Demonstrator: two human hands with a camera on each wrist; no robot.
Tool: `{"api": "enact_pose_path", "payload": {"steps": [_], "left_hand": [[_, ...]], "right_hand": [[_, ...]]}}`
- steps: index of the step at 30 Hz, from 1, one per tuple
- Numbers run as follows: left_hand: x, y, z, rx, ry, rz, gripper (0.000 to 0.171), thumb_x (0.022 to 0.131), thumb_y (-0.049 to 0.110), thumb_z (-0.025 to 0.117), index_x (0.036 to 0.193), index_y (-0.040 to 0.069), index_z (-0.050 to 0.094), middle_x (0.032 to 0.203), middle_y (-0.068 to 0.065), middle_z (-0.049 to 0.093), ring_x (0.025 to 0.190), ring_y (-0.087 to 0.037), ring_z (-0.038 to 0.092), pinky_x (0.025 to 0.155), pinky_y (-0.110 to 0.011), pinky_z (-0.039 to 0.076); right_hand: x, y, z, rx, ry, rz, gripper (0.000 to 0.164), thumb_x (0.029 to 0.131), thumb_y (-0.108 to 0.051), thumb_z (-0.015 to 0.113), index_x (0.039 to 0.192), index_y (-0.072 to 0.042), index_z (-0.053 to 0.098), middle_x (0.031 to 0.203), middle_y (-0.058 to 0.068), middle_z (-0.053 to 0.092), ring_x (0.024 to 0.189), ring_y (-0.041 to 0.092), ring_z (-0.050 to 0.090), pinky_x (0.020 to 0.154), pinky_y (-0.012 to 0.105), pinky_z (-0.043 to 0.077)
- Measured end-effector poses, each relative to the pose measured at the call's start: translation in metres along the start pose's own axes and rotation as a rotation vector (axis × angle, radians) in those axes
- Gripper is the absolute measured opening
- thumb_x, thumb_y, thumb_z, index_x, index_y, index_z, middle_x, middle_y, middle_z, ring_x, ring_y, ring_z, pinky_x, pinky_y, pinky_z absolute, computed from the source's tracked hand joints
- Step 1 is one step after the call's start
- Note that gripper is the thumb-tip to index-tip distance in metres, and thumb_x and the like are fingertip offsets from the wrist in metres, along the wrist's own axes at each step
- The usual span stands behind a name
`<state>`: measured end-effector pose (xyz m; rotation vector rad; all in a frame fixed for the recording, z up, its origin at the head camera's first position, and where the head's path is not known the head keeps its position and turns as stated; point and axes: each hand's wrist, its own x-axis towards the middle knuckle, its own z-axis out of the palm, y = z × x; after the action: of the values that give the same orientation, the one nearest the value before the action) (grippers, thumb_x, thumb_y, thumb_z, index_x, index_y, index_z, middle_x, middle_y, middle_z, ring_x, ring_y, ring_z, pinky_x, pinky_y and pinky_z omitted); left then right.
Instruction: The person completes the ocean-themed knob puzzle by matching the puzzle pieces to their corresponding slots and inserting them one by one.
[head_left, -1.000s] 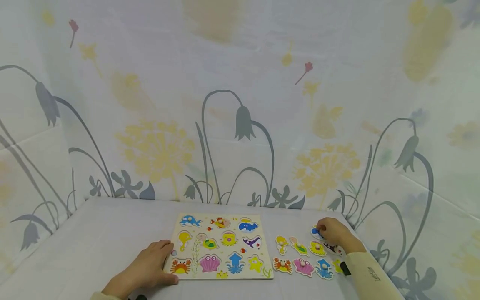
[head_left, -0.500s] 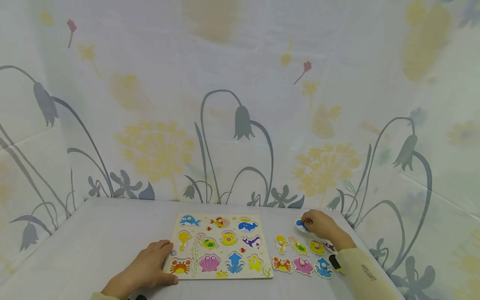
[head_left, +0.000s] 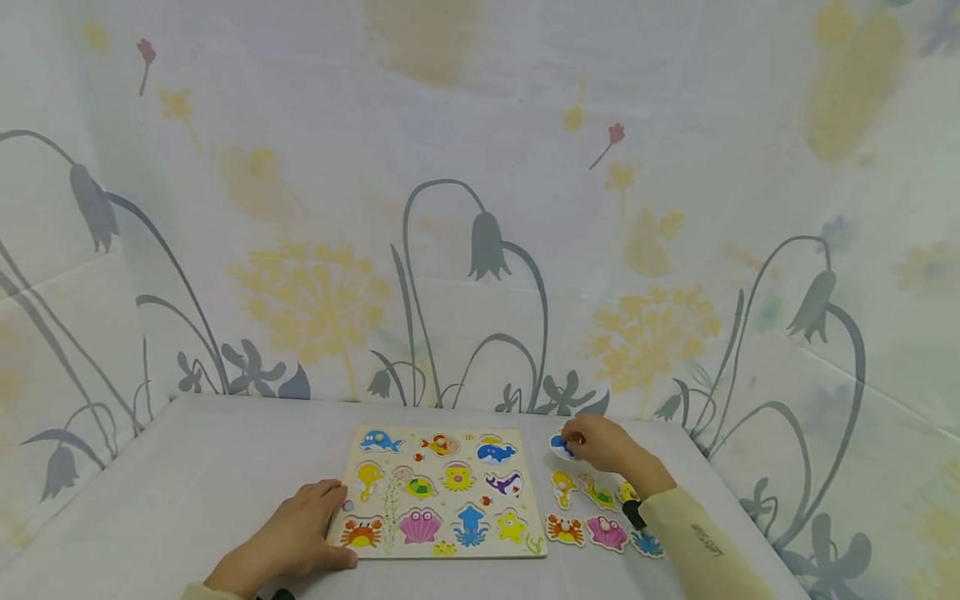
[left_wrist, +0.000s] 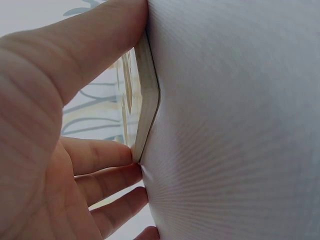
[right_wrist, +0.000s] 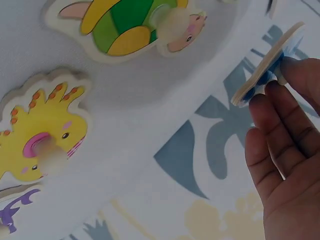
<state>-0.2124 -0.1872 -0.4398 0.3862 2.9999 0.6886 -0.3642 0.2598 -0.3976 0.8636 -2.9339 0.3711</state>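
Observation:
My right hand (head_left: 600, 443) pinches a blue whale puzzle piece (head_left: 560, 444) by its knob, to the right of the puzzle board's far right corner. In the right wrist view the whale piece (right_wrist: 267, 70) is tilted, its edge showing between thumb and fingers. My left hand (head_left: 300, 527) rests at the near left corner of the wooden sea-animal puzzle board (head_left: 450, 557), thumb on the front edge and extended fingers along the left edge. A dolphin piece (head_left: 392, 444) and a fish piece (head_left: 448, 447), both with knobs, sit in the board's back row. The other board places show printed pictures.
Right of the board lie several knobbed pieces: a seahorse (head_left: 564, 489), a turtle (head_left: 597, 492), a crab (head_left: 565, 531), a pink shell (head_left: 607, 533) and a squid (head_left: 647, 543). The right sleeve (head_left: 701, 542) covers some others. A flower-printed cloth (head_left: 480, 333) stands behind the table.
My right hand has carried the whale piece leftward from the right-hand group of pieces toward the board. The left hand and the board have stayed in place.

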Motion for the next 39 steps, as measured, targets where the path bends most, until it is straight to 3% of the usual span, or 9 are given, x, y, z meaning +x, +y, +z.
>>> {"api": "enact_pose_path", "payload": {"steps": [22,31,39], "left_hand": [[-0.001,0.002,-0.001,0.004,0.0,-0.016,0.093,0.06,0.052,0.085,0.128,-0.003,0.053,0.133,-0.023,0.048,0.123,-0.043,0.042,0.098,-0.063,0.035],[-0.001,0.002,-0.001,0.002,0.003,-0.012,0.094,0.06,0.052,0.085,0.128,-0.003,0.053,0.133,-0.023,0.048,0.123,-0.043,0.042,0.098,-0.063,0.035],[-0.002,0.002,-0.002,-0.003,0.011,0.007,0.094,0.06,0.052,0.085,0.129,-0.004,0.053,0.132,-0.023,0.048,0.122,-0.044,0.042,0.097,-0.063,0.035]], "right_hand": [[0.037,-0.048,0.018,0.006,-0.082,-0.016,0.009,0.09,-0.016,0.066,0.097,-0.017,0.072,0.085,-0.011,0.06,0.075,0.01,0.051,0.075,0.028,0.05],[0.05,-0.066,0.025,-0.038,-0.101,-0.078,0.011,0.09,-0.015,0.065,0.097,-0.018,0.072,0.091,-0.01,0.062,0.079,0.009,0.052,0.08,0.031,0.051],[0.06,-0.077,0.03,-0.055,-0.131,-0.076,0.012,0.09,-0.014,0.063,0.095,-0.018,0.072,0.09,-0.009,0.062,0.078,0.01,0.051,0.077,0.029,0.049]]}}
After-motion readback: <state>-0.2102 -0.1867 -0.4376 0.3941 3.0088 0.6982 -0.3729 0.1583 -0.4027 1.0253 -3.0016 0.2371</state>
